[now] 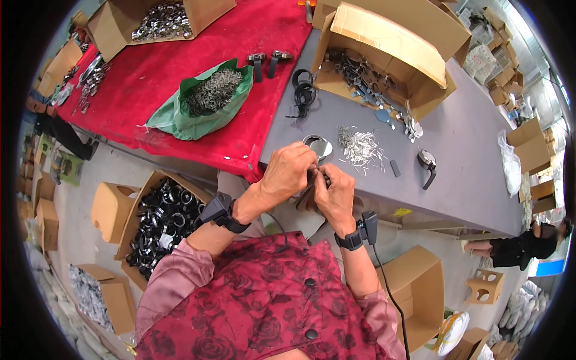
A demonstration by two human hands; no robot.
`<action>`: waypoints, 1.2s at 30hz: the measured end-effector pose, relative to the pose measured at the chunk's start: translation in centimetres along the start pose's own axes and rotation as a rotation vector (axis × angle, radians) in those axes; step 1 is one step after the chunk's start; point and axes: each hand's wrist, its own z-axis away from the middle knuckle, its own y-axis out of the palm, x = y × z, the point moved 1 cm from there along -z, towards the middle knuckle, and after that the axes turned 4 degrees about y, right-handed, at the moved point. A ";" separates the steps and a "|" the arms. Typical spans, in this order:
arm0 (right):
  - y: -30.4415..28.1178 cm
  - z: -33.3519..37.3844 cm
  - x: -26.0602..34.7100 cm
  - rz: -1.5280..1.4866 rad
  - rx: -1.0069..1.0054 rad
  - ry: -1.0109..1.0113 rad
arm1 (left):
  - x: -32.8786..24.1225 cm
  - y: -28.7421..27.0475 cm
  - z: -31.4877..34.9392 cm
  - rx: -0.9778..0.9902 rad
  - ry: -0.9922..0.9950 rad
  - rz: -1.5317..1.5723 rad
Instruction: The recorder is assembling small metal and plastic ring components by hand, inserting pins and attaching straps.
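Observation:
My left hand [290, 166] and my right hand [336, 193] meet at the table's near edge, fingers pinched together. Between their fingertips is a small dark piece [312, 174], mostly hidden by the fingers; its kind cannot be made out. Just beyond my left fingers lies a round, silvery watch case [321, 147] on the grey tabletop. A pile of thin silver pins [362, 149] is spread a little right of it, beside a short dark strip [395, 168]. Farther right lies a watch with a black strap [426, 163].
Black straps [303, 95] lie beside an open carton [384, 57] of watch parts. On the red cloth [210, 36] are a green bag [180, 123] of small metal parts and two watches [268, 60]. A carton of black watches [171, 222] stands at my lower left. A cable [393, 294] hangs from my right wrist.

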 end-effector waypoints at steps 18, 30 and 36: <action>0.5 0.7 -1.1 -0.652 0.082 0.427 | 0.5 -0.1 0.1 -0.034 -0.507 0.405; 0.3 1.0 -1.1 -0.293 -0.004 0.282 | -0.5 0.2 0.5 -0.049 -0.225 0.153; -0.5 0.8 0.0 -0.176 0.025 0.201 | -0.7 -0.1 0.4 -0.011 -0.155 0.085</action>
